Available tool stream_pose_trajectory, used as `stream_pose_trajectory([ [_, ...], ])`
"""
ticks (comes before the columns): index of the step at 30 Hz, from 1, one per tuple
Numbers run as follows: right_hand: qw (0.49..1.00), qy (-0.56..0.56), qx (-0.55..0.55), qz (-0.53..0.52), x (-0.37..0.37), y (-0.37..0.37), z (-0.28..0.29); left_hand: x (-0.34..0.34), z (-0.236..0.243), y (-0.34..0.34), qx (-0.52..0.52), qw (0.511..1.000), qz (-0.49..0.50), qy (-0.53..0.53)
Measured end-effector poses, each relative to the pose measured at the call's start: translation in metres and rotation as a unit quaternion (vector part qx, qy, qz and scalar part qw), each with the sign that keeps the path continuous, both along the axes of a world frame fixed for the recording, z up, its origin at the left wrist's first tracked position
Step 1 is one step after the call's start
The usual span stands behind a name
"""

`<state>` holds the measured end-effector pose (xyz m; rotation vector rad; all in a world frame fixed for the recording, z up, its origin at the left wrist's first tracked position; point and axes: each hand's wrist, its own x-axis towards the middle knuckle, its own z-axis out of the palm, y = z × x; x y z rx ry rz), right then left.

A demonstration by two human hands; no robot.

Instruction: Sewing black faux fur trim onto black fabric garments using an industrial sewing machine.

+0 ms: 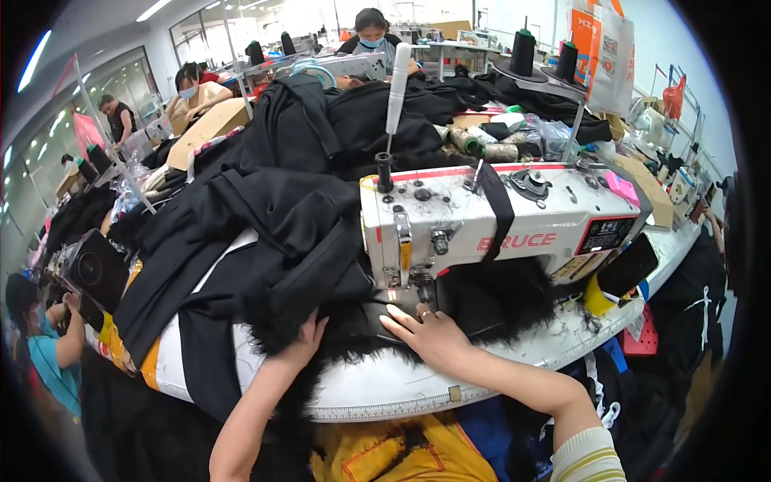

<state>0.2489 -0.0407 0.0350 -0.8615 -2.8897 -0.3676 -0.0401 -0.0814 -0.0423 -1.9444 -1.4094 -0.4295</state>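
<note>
A white sewing machine [450,210] stands before me with black fabric lying under its needle area. My right hand [432,333] rests on the smooth black piece [474,317], its fingers stretched out and apart, fingertips close to the presser foot [424,291]. To the left of the needle, my left hand [303,341] grips the edge of black fur trim [273,313]; some of its fingers are hidden in the fur. More long black fur [514,293] lies beneath the machine's arm.
Black cloth [273,209] is heaped left of and behind the machine. Thread cones [523,52] stand on a rack at the back right. A dark phone [629,265] leans by the machine's right end. Yellow cloth [409,454] lies below the table edge. Other people work farther off.
</note>
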Motion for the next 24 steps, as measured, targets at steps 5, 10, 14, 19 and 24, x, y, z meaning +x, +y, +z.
stream_pose_trajectory([
  [5, 1.0, 0.002, 0.007, 0.03, -0.001, 0.007, -0.008, 0.097, 0.071, -0.01, -0.132, 0.951, -0.235, -0.15],
  [10, 0.984, 0.135, -0.119, -0.008, 0.008, 0.001, 0.006, 0.082, 0.057, 0.017, -0.128, 0.962, -0.212, -0.116],
  [14, 0.997, 0.072, -0.041, -0.002, 0.006, 0.01, -0.003, 0.056, 0.042, 0.019, -0.12, 0.941, -0.261, -0.177],
  [19, 0.998, 0.054, -0.036, 0.016, 0.0, 0.024, 0.013, 0.05, 0.072, 0.001, -0.15, 0.968, -0.156, -0.13],
  [24, 0.998, 0.031, -0.033, -0.046, 0.022, 0.054, 0.0, 0.062, 0.056, 0.045, -0.131, 0.962, -0.221, -0.089],
])
